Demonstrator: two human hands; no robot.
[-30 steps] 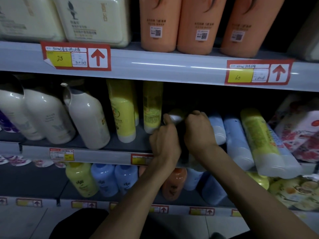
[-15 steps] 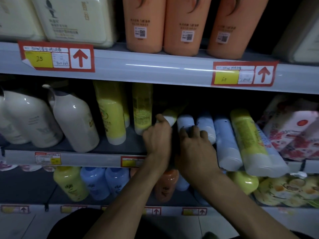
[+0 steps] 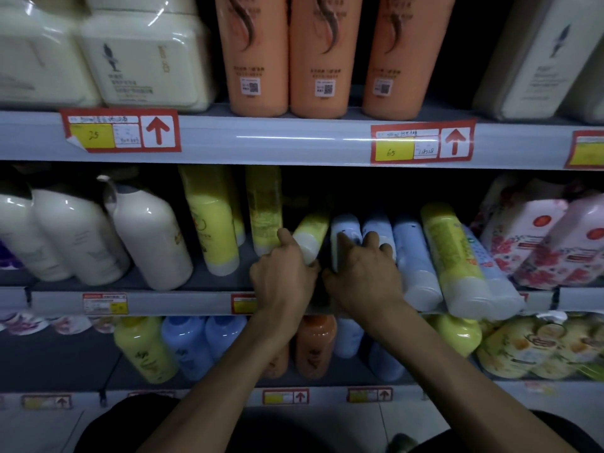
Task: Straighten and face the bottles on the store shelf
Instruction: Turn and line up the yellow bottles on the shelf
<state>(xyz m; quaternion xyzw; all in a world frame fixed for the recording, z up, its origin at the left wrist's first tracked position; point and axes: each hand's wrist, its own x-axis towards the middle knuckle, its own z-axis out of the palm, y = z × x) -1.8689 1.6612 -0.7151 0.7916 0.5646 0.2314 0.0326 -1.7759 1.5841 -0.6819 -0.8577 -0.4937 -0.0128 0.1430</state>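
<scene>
On the middle shelf (image 3: pixel 183 302) both my hands work at the centre. My left hand (image 3: pixel 282 273) grips the white cap end of a small yellow bottle (image 3: pixel 312 232) that leans to the left. My right hand (image 3: pixel 362 273) wraps a pale blue bottle (image 3: pixel 346 228) beside it, fingers over its front. More pale blue bottles (image 3: pixel 413 256) and a tall yellow bottle (image 3: pixel 452 256) lean to the right of my right hand. Upright yellow bottles (image 3: pixel 212 223) stand left of my left hand.
White pump bottles (image 3: pixel 150 237) fill the left of the middle shelf, and pink floral packs (image 3: pixel 549 243) the right. Orange bottles (image 3: pixel 322 53) and cream tubs (image 3: pixel 143 57) stand on the top shelf. The lower shelf holds small yellow, blue and orange bottles (image 3: pixel 317 344).
My hands have parted slightly: the left stays on the small yellow bottle, the right has shifted onto the pale blue bottle. The view has tilted a little upward.
</scene>
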